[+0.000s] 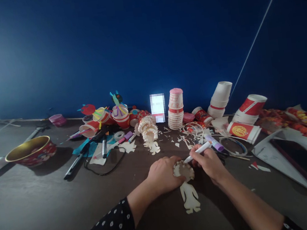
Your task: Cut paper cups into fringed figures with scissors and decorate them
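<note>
"Presently, where is the cut-out figure (189, 195) lying, and how are the hands gripping?"

"It is lying feet toward the wearer on the dark table (71, 216); whether its head is being lifted slightly is not clear. The left hand (165, 173) is holding the head's left side between thumb and fingers. The right hand (208, 159) is pinching a white pen (199, 151), whose tip is seemingly meeting the head's upper right rim."

"What could be going wrong?"

"Probably, the pen could be skidding off the narrow, bumpy rim if the wrist is pressing too hard; it could then be marking the left fingertips, which are sitting just beside the tip. A loosening thumb could be letting the figure turn, since nothing is pinning its body."

"And what is standing in the way?"

"Beyond the figure and to its right, a purple tube (215, 144) is lying just behind the pen, possibly crowding its rear end. Directly beyond the figure, white scraps (177, 145) are littering the surface, and a cup stack (176, 119) is standing past them. Beyond and left of it, similar cut-outs (148, 127) are lying heaped. Well to its right, a dark phone (306, 164) is resting."
</note>
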Available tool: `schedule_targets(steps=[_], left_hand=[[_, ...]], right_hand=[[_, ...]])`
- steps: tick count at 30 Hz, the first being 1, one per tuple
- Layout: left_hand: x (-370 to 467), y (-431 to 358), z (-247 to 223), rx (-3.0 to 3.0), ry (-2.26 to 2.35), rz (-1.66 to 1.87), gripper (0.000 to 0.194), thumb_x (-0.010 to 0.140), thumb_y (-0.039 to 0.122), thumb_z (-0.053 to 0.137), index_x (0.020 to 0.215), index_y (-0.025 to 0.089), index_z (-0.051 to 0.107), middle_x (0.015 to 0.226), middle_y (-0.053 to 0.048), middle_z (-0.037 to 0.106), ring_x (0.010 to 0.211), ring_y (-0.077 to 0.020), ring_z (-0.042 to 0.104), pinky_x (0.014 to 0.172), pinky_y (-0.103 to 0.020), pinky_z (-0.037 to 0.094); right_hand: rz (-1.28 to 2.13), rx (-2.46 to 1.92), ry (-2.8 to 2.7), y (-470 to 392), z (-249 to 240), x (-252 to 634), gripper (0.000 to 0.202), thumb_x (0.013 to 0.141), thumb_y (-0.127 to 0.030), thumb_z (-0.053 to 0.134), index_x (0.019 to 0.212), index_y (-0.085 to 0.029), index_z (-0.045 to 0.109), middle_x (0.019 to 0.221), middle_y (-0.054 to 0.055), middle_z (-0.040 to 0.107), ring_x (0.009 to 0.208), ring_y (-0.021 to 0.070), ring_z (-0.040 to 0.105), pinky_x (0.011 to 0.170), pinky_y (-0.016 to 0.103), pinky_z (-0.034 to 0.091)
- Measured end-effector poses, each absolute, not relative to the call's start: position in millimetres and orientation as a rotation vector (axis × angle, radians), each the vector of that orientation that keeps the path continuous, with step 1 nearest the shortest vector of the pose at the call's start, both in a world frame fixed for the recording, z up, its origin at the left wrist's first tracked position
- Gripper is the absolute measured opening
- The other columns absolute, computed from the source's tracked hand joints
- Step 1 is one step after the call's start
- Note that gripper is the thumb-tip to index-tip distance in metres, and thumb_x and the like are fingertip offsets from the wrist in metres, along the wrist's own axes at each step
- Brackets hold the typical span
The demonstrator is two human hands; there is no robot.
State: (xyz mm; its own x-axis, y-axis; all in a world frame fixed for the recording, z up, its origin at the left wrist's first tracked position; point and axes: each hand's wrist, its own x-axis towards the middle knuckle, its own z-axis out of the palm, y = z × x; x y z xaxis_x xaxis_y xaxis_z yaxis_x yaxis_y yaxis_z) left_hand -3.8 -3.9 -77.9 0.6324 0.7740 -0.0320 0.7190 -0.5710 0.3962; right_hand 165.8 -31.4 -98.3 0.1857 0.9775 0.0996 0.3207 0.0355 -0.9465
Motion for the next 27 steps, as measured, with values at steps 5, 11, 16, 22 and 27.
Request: schedule_targets(steps=[5,11,16,22,27], left_hand=[[-4.3,-3.0,-78.9,2.488,1.177,0.203,0.050,0.063,0.043,0.055,0.111,0.030,0.050,0.099,-0.002,0.062,0.089,-0.0237,0.058,0.075,-0.032,0.044],[-3.8,-2.3,-79.5,2.495,1.164,0.214,0.047,0.062,0.042,0.056,0.106,0.028,0.053,0.095,-0.003,0.063,0.087,-0.0238,0.058,0.072,-0.031,0.044],[-4.0,-2.9,-79.5,2.495,1.169,0.201,0.049,0.062,0.042,0.056,0.108,0.027,0.052,0.097,-0.004,0.062,0.089,-0.0242,0.058,0.075,-0.032,0.044],[-3.8,-1.9,-78.6,2.491,1.171,0.191,0.050,0.062,0.043,0.055,0.109,0.027,0.051,0.099,-0.004,0.062,0.091,-0.0247,0.057,0.076,-0.033,0.044],[-3.5,-1.5,-79.3,2.497,1.166,0.212,0.047,0.062,0.044,0.055,0.106,0.027,0.053,0.094,-0.004,0.063,0.087,-0.0247,0.059,0.072,-0.033,0.044]], right_hand=[[0.853,-1.474,-1.337,-31.1,-97.9,165.6,0.013,0.072,-0.027,0.047,0.061,-0.020,0.045,0.044,-0.005,0.048,0.041,0.0109,0.044,0.042,0.022,0.033],[0.788,-1.463,-1.466,-31.2,-100.3,166.4,0.016,0.071,-0.029,0.055,0.060,-0.019,0.049,0.049,-0.005,0.049,0.049,0.0121,0.046,0.050,0.023,0.036],[0.737,-1.493,-1.493,-29.5,-103.3,167.5,0.017,0.073,-0.030,0.053,0.061,-0.019,0.048,0.048,-0.005,0.047,0.048,0.0119,0.045,0.049,0.023,0.035],[0.679,-1.525,-1.514,-28.5,-104.8,168.0,0.017,0.073,-0.030,0.052,0.061,-0.020,0.048,0.047,-0.005,0.047,0.047,0.0122,0.044,0.049,0.023,0.035],[0.649,-1.533,-1.540,-29.3,-102.2,167.6,0.016,0.072,-0.030,0.053,0.060,-0.019,0.049,0.048,-0.004,0.048,0.049,0.0131,0.046,0.051,0.024,0.036]])
